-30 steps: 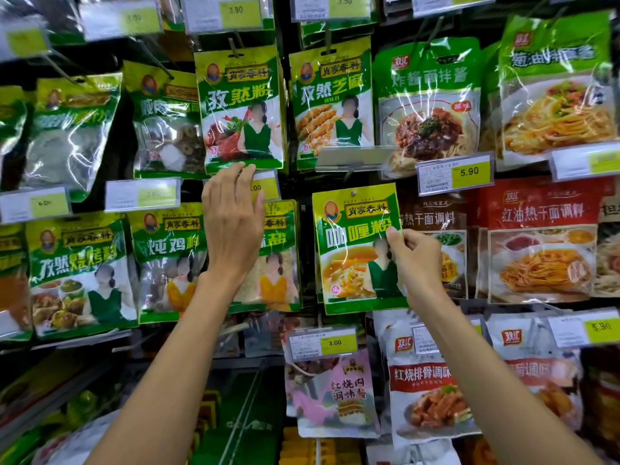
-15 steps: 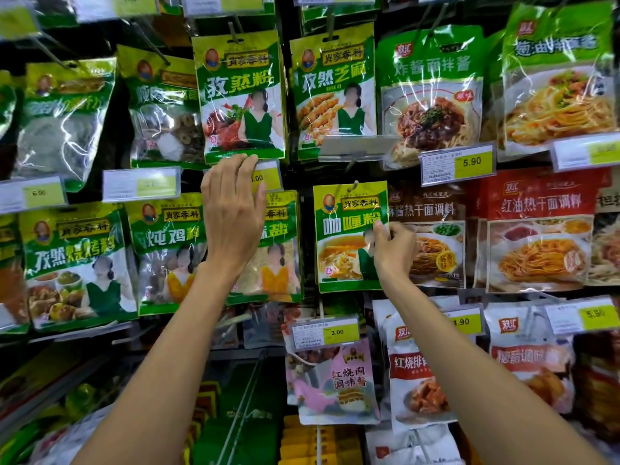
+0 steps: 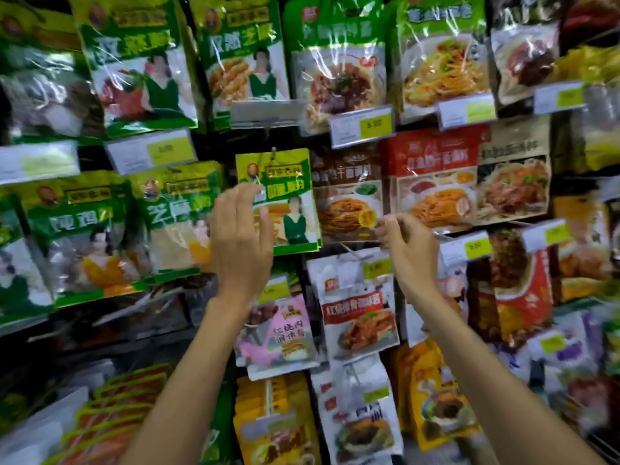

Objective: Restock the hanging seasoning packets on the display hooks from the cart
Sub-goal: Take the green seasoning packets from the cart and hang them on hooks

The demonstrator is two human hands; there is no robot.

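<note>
A green and yellow seasoning packet (image 3: 288, 182) hangs on a display hook (image 3: 273, 152) in the middle row of the rack. My left hand (image 3: 241, 236) is raised in front of the packet's left edge, its fingers straight and slightly spread; it holds nothing. My right hand (image 3: 407, 239) is to the right of the packet and apart from it, below a brown noodle-sauce packet (image 3: 347, 193). Its fingers are loosely curled and I see nothing in them. The view is motion-blurred. The cart is out of view.
Rows of hanging packets fill the rack: green ones (image 3: 141, 62) above and left, red noodle packets (image 3: 432, 176) right, a pink one (image 3: 281, 330) below. Price tags (image 3: 360, 125) stick out on hook ends. Stacked orange packets (image 3: 275, 417) sit low.
My right hand has let go of the green packet and moved right; the packet now hangs alone on its hook. My left hand has shifted right from the neighbouring packets to this packet's left edge.
</note>
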